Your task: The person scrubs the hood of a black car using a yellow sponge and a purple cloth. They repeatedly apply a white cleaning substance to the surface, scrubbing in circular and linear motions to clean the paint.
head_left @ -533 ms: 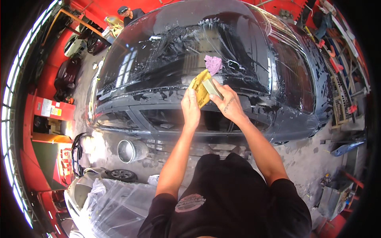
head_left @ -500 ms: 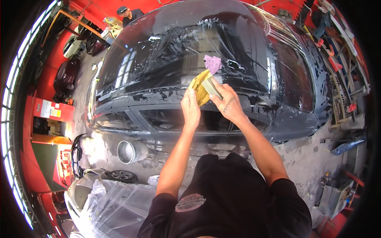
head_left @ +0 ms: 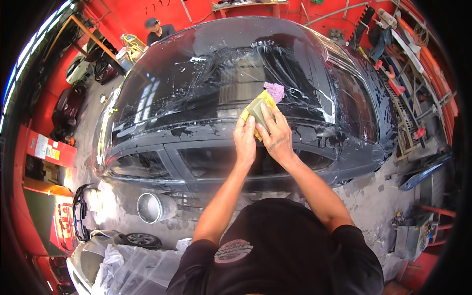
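Both hands are together over the near edge of a dark, wet car roof (head_left: 196,98) streaked with whitish suds. In them is a grey-green sanding block (head_left: 255,108) with a yellow sheet, apparently sandpaper (head_left: 244,114), behind it and showing around its edges. My left hand (head_left: 245,142) pinches the sheet and block at the lower left. My right hand (head_left: 277,137) lies over the block's right side, fingers gripping it. Just beyond, a crumpled purple cloth (head_left: 276,92) rests on the roof, partly hidden by the sheet.
A bucket (head_left: 156,208) stands on the floor at left, near a wheel (head_left: 141,239) and a plastic-covered car (head_left: 132,270). Another person (head_left: 158,32) is beyond the car at far left. Racks with parts (head_left: 400,93) line the right side.
The yellow sheet, earlier spread beside the tilted block, is now mostly behind it. My right fingers have moved across the block's face. The whole view has shifted a little.
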The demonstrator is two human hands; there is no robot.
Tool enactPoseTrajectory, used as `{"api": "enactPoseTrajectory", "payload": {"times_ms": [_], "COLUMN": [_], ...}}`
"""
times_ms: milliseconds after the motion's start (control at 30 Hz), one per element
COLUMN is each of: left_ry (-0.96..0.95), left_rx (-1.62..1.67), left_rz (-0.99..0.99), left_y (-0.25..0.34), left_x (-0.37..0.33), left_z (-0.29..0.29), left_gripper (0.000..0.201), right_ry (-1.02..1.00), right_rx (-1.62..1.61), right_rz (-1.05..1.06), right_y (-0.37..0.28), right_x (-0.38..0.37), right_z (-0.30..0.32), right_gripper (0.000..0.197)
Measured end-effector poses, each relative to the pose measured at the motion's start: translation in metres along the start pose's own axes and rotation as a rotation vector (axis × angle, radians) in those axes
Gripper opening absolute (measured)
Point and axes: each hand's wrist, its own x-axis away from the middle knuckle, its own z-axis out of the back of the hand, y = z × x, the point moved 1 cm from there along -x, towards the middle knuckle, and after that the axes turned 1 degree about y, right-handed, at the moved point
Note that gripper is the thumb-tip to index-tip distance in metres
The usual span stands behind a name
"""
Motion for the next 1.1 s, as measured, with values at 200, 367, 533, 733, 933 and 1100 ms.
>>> {"api": "enactPoseTrajectory", "payload": {"times_ms": [200,367,533,733,933,1100], "left_ry": [-0.001,0.06,0.087,0.004,0.068,0.159], "left_rx": [-0.087,-0.172,-0.2,0.102,0.12,0.171], "left_rz": [-0.069,-0.091,-0.022,0.08,0.142,0.194], "left_y": [0.021,0.019,0.016,0.003,-0.006,-0.016], "left_x": [-0.015,-0.027,-0.046,-0.058,-0.057,-0.052], "left_z": [0.035,0.069,0.109,0.113,0.132,0.128], "left_gripper": [0.033,0.027,0.027,0.029,0.03,0.032], "right_ry": [0.062,-0.051,-0.255,-0.136,-0.246,-0.257], "right_rx": [0.112,0.193,0.037,-0.976,-1.228,-0.487], "right_rz": [0.095,0.091,0.005,-0.824,-0.702,-0.219], "right_y": [-0.025,-0.034,-0.036,0.025,0.008,-0.009], "right_x": [0.001,0.009,0.0,-0.002,0.003,0.009], "right_z": [-0.045,-0.078,-0.062,-0.08,-0.104,-0.092], "right_gripper": [0.066,0.071,0.073,0.066,0.05,0.058]}}
